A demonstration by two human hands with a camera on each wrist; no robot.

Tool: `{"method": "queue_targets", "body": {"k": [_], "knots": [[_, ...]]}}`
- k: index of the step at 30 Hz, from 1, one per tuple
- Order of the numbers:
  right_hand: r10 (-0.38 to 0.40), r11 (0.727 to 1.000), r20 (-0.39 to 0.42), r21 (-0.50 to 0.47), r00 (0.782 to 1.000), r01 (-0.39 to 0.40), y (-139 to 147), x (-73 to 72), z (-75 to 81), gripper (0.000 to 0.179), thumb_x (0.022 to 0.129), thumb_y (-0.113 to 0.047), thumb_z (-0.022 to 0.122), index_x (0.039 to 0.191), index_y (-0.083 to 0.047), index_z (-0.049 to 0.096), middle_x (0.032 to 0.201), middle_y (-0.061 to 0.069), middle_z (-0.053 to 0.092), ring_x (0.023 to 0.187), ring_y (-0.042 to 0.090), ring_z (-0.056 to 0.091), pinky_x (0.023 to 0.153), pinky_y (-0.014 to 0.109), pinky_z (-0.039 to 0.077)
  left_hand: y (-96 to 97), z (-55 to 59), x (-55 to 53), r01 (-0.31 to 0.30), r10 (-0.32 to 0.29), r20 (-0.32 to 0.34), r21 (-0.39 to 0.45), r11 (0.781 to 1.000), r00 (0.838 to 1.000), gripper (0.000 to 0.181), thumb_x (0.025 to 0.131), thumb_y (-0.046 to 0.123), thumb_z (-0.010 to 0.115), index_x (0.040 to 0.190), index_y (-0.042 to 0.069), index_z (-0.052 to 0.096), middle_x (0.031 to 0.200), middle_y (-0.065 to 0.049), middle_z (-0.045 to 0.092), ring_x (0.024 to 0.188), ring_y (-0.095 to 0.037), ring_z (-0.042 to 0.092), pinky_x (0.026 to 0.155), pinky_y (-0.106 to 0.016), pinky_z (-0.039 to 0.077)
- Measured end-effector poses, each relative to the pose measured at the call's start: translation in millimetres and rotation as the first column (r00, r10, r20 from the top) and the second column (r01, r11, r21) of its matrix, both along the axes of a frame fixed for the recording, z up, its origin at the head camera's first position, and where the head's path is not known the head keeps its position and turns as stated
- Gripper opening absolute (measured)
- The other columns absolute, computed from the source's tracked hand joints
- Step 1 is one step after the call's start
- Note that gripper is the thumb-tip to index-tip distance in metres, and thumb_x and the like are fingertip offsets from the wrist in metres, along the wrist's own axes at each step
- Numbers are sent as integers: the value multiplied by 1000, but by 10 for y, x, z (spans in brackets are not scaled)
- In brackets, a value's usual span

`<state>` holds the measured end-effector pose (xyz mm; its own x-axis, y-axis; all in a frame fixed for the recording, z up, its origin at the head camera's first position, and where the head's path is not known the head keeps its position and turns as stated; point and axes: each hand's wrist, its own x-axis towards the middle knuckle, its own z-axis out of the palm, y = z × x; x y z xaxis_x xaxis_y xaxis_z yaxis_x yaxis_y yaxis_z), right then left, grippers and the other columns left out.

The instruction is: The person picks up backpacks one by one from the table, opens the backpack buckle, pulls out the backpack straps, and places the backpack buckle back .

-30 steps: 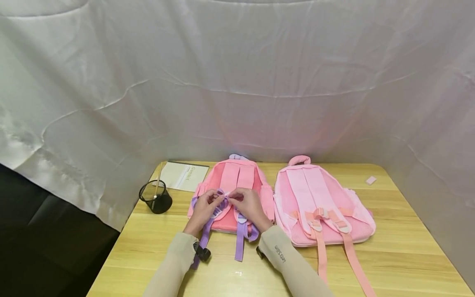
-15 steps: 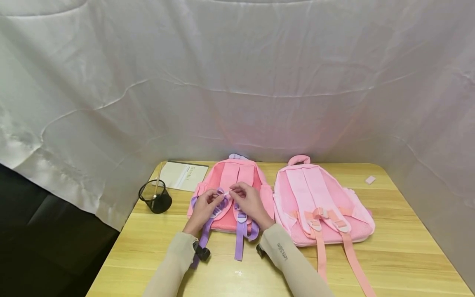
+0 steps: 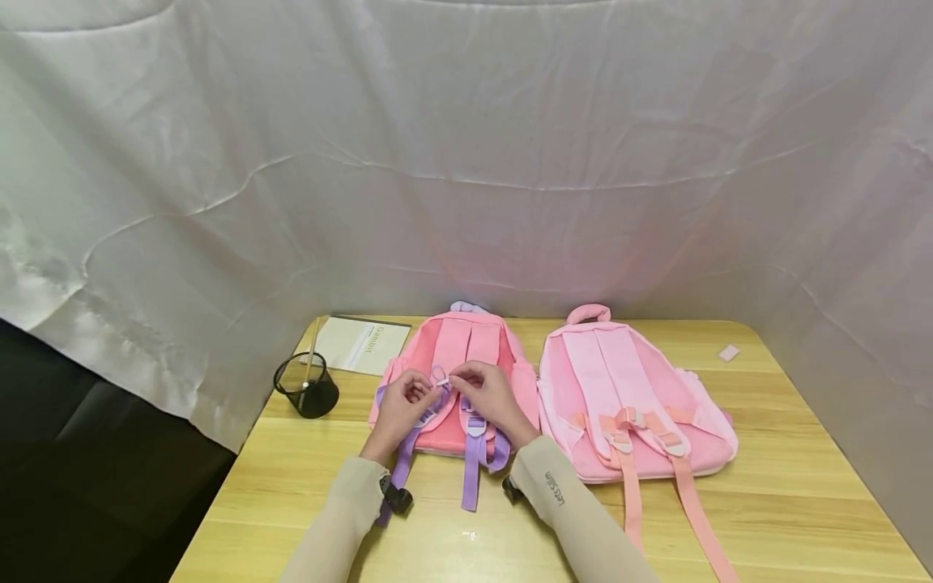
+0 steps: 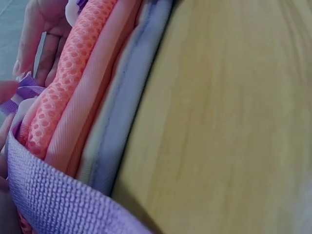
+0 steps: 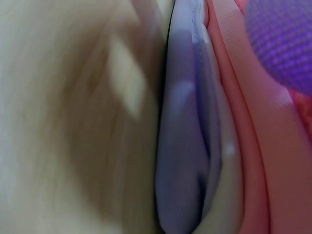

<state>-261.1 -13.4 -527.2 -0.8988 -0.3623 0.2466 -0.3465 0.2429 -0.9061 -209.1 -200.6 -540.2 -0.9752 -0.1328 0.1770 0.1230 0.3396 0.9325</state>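
A small pink backpack (image 3: pixel 450 344) lies back side up in the head view, with purple webbing straps (image 3: pixel 470 474) hanging from its shoulder pads. Over its middle, my left hand (image 3: pixel 401 406) pinches a purple strap between thumb and forefinger. My right hand (image 3: pixel 494 398) meets it from the other side, its fingertips pinching the strap's thin, pale end (image 3: pixel 441 381). A lilac loop stands up between the two hands. The left wrist view shows fingers (image 4: pixel 41 36) around a purple strap (image 4: pixel 30 88) above the coral mesh padding (image 4: pixel 73 63). In the right wrist view the right hand is out of sight.
A larger pink backpack (image 3: pixel 568 372) with peach straps (image 3: pixel 696 510) lies close on the right. Left of the hands stand a black mesh pen holder (image 3: pixel 318 398) with a stick in it and a notebook (image 3: pixel 357 344). A small pale eraser-like block (image 3: pixel 729 353) lies far right.
The right fingertips lift off slightly and return to the strap's pale end. A lilac loop now rises between the hands, and the left fingers have loosened a little. The backpacks stay put.
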Motion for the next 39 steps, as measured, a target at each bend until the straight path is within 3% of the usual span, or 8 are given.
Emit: {"method": "queue_targets", "body": {"k": [6,10,21,27,34,39], "knots": [[-15,1000,7,-5,1000,15,-3,-21,-27,6,95,-14,76,99,-10,79,94,5,78,80,8,70,76,21,56,-17,-11,13,37,-38,-29,-29,999,999,15,86,24,86,87,14,75,79,-2,69,69,-9,56,64,-20,45],[-13,1000,12,-8,1000,13,-7,-15,-37,6,95,-14,76,98,-10,79,93,5,78,78,7,70,74,21,56,-14,-29,13,25,-26,-19,-77,997,999,12,86,25,86,86,17,77,77,1,71,69,-9,58,64,-21,47],[-31,997,31,-63,999,33,2,-10,-30,5,93,-13,78,97,-11,79,92,5,79,79,7,68,76,21,55,5,-18,30,8,-12,-33,-119,993,999,10,86,19,86,82,17,77,75,3,70,68,-7,58,65,-20,47],[-45,995,55,-92,998,50,7,-14,-29,7,94,-16,77,98,-11,79,90,6,78,77,7,68,72,21,55,2,-10,23,47,-54,-47,-139,989,997,10,84,16,87,81,17,78,75,2,73,68,-7,59,66,-20,48],[-71,986,69,-144,995,81,4,-5,-14,7,93,-15,78,98,-9,79,92,8,78,84,19,73,74,20,55,8,-17,28,68,-73,-31,-140,988,997,10,83,16,88,80,19,78,76,4,74,71,-9,61,69,-22,49],[-96,976,84,-187,992,110,-2,-6,0,11,93,-11,77,101,-3,77,96,15,78,91,30,75,75,17,54,18,-20,37,66,-77,-54,-193,979,996,11,82,17,88,79,19,78,75,7,73,71,-7,62,69,-23,50]]}}
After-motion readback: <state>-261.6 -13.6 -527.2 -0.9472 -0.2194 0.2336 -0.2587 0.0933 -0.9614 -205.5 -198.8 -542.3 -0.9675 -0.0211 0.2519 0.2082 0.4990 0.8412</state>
